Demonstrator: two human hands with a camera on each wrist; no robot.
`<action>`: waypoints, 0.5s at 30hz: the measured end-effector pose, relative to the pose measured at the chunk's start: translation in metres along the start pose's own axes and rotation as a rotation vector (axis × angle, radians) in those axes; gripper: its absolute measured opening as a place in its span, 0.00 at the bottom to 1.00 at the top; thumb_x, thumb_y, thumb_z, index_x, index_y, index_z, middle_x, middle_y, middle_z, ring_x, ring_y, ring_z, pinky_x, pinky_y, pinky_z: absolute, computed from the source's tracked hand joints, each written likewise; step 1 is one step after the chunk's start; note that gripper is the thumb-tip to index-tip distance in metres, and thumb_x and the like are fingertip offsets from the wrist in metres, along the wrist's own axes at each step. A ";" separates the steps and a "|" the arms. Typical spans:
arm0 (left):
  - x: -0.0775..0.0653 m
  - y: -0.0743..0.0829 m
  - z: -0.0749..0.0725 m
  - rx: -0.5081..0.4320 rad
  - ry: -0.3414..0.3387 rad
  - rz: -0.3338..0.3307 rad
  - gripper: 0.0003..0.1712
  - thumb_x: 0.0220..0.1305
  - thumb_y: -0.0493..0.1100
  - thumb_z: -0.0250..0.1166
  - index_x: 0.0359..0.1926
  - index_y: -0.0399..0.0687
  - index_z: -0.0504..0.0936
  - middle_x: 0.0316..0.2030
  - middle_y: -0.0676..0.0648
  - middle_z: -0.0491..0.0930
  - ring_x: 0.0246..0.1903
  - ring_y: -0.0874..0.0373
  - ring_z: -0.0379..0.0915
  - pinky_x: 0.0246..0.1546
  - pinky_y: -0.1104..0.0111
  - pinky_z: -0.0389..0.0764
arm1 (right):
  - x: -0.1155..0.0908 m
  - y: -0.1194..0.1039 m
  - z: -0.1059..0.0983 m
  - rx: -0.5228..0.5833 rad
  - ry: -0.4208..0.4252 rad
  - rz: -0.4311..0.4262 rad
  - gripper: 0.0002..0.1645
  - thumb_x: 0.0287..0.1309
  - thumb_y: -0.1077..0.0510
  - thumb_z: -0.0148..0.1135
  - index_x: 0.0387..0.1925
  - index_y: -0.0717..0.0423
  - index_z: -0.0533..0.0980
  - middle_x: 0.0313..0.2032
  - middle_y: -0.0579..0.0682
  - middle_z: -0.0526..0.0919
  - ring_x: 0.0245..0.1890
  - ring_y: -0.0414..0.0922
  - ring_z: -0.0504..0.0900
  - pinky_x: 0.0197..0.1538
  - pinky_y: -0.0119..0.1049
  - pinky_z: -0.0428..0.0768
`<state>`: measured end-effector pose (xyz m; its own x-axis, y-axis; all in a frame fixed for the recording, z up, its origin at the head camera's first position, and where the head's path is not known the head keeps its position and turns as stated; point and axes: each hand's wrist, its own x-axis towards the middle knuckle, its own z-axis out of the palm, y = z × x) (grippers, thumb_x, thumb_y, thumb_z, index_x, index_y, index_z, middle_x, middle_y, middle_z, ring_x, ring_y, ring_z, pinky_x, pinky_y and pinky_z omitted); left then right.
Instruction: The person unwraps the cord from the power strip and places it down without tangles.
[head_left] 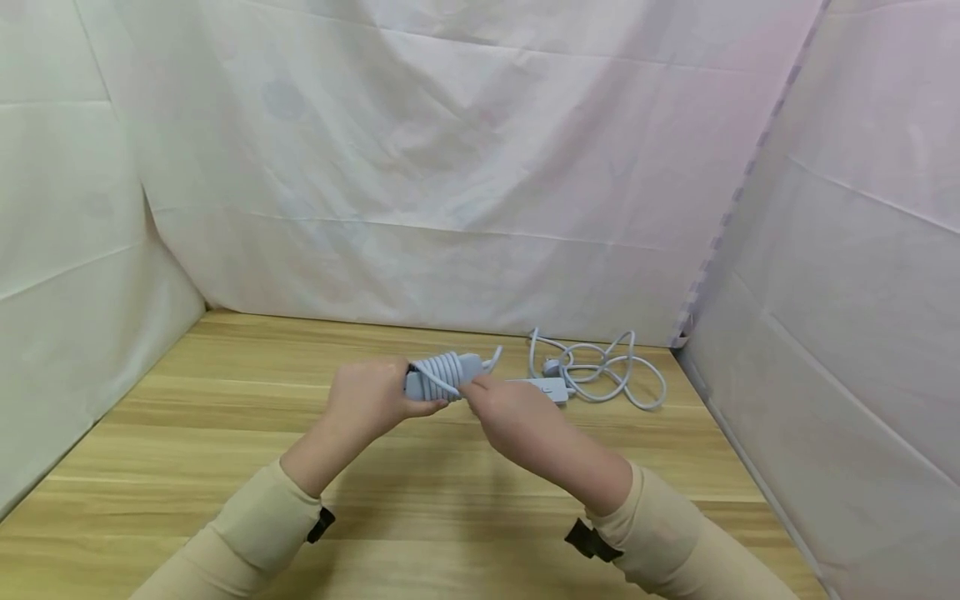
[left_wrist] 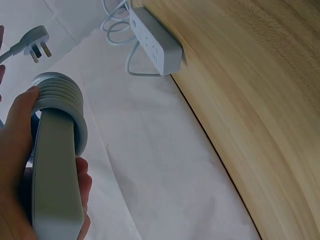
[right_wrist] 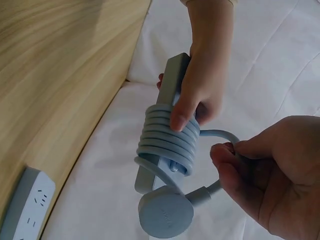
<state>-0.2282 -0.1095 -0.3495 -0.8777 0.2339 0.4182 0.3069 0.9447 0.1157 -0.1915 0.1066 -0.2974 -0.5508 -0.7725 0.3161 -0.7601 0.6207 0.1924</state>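
A white power strip [right_wrist: 174, 75] is wrapped in several neat turns of its own cord [right_wrist: 167, 135]. My left hand [head_left: 367, 396] grips one end of the strip, its thumb lying against the turns in the right wrist view. At the other side my right hand [head_left: 517, 417] pinches the free length of cord close to the plug. That plug [right_wrist: 166, 212] hangs beside the strip's far end in the right wrist view; its three pins [left_wrist: 45, 49] show in the left wrist view. The strip is held up above the wooden table.
A second white power strip [head_left: 553, 390] lies on the table [head_left: 420, 517] behind my right hand. Its loose cord [head_left: 652, 404] spreads in loops to the right, with a plug [head_left: 551, 367] among them. White cloth [head_left: 450, 167] encloses the table at the back and sides.
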 end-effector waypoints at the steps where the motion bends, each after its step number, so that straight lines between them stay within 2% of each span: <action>1: 0.000 0.000 0.000 0.003 -0.004 0.003 0.36 0.38 0.77 0.69 0.18 0.52 0.69 0.11 0.56 0.65 0.09 0.60 0.60 0.09 0.65 0.61 | 0.000 0.001 0.000 -0.018 0.028 -0.009 0.07 0.60 0.65 0.64 0.41 0.60 0.77 0.30 0.50 0.78 0.14 0.39 0.66 0.18 0.30 0.67; 3: 0.000 0.000 0.000 0.007 -0.007 0.008 0.35 0.38 0.78 0.68 0.18 0.52 0.70 0.11 0.56 0.65 0.10 0.60 0.60 0.09 0.65 0.61 | -0.001 0.003 0.000 -0.053 0.085 -0.024 0.10 0.57 0.63 0.68 0.41 0.60 0.79 0.31 0.50 0.79 0.12 0.38 0.65 0.17 0.29 0.67; 8: -0.002 0.003 -0.003 0.031 -0.006 0.030 0.35 0.39 0.78 0.67 0.20 0.53 0.72 0.12 0.57 0.66 0.10 0.59 0.61 0.10 0.64 0.61 | 0.000 0.008 -0.003 -0.096 0.206 -0.034 0.11 0.52 0.66 0.70 0.39 0.58 0.83 0.30 0.49 0.80 0.16 0.41 0.73 0.20 0.31 0.73; 15: -0.003 0.005 -0.005 0.065 -0.038 0.039 0.35 0.40 0.78 0.66 0.21 0.52 0.74 0.12 0.56 0.66 0.10 0.59 0.61 0.10 0.64 0.62 | 0.000 0.006 -0.009 -0.086 0.242 -0.037 0.09 0.53 0.68 0.66 0.37 0.58 0.84 0.26 0.48 0.77 0.17 0.41 0.73 0.21 0.33 0.74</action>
<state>-0.2225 -0.1063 -0.3458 -0.8789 0.2786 0.3871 0.3182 0.9472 0.0409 -0.1926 0.1117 -0.2877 -0.4171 -0.7464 0.5185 -0.7402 0.6100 0.2827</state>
